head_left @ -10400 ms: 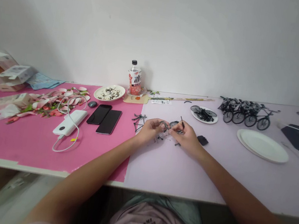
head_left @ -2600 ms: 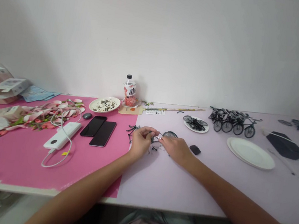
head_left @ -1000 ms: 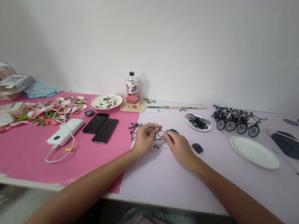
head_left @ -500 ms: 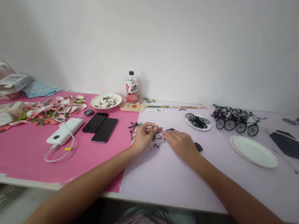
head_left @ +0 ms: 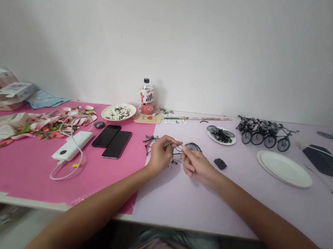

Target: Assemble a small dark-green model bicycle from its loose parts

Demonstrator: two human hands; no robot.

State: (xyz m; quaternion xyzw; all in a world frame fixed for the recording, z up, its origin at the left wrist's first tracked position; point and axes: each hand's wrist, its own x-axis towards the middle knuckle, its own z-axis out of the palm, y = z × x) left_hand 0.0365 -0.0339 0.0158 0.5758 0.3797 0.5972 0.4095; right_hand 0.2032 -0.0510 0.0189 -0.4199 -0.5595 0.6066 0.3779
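Note:
My left hand (head_left: 162,152) is closed in a pinch over the lilac part of the table, on a small dark piece too fine to name. Close to its right, my right hand (head_left: 196,163) is also pinched, its fingertips nearly meeting the left ones; what it grips is too small to make out. Just behind the right hand lies a dark toy bicycle wheel (head_left: 193,146). Thin black toy bicycle parts (head_left: 149,142) lie left of my left hand, and more are partly hidden beneath the hands. A small black block (head_left: 220,163) rests right of my right wrist.
Several assembled toy bicycles (head_left: 263,133) stand at back right, beside a plate of black parts (head_left: 221,140). White plates (head_left: 285,169) lie nearer. Left, on pink, are two phones (head_left: 117,144), a white power bank (head_left: 72,146) with cable, and petals (head_left: 56,122). A bottle (head_left: 147,98) stands behind.
My right hand has turned and curled its fingers, drawing slightly down from the wheel, which now shows more. The black block is uncovered. My left hand stays almost in place.

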